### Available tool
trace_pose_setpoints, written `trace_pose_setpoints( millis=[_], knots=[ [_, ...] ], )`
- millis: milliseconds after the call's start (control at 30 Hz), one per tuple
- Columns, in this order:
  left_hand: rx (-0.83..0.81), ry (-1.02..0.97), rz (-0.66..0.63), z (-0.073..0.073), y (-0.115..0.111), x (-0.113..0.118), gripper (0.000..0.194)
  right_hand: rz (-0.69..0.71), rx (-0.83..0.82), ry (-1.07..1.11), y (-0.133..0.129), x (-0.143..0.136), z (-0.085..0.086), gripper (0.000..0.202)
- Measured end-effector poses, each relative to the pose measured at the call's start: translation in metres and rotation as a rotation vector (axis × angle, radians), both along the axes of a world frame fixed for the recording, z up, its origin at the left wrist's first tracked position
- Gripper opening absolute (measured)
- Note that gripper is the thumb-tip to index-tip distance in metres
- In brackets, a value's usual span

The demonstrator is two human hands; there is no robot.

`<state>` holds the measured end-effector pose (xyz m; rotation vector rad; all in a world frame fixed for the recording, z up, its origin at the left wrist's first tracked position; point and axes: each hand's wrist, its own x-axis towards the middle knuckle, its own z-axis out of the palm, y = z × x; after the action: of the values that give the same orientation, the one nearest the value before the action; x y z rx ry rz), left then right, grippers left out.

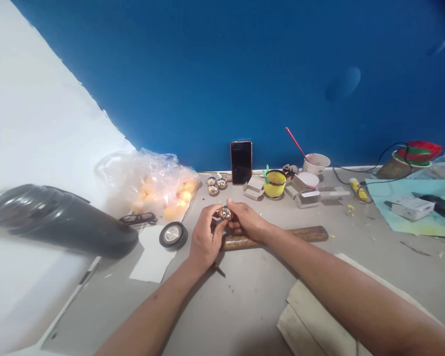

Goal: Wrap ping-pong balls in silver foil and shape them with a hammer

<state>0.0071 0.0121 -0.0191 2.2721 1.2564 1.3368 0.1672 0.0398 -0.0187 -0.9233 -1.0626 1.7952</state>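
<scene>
Between the fingers of both hands is a small shiny metallic ball, gold and silver in colour. My left hand pinches it from the left with thumb and fingertips. From the right, my right hand closes on the same ball, its lower fingers curled underneath. A brown wooden rod lies on the table just beneath and behind my hands. Several similar shiny balls sit together farther back, near the wall. A thin dark stick-like piece lies below my left hand.
A phone leans against the blue wall. Left are a plastic bag with orange things, glasses, black tape and a dark cylinder. Right are a yellow pot, a white cup and a folded cloth.
</scene>
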Motion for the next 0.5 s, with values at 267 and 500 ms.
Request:
trace_pose_setpoints(
  millis=[267, 500],
  knots=[
    [0.022, 0.012, -0.035, 0.0014, 0.0, 0.0007, 0.021, -0.076, 0.041, -0.038, -0.004, -0.0042, 0.0047, 0.062],
    [0.027, -0.026, -0.031, -0.0012, 0.0006, 0.0006, 0.02, -0.092, 0.076, -0.092, -0.0042, -0.0054, 0.0037, 0.059]
  ],
)
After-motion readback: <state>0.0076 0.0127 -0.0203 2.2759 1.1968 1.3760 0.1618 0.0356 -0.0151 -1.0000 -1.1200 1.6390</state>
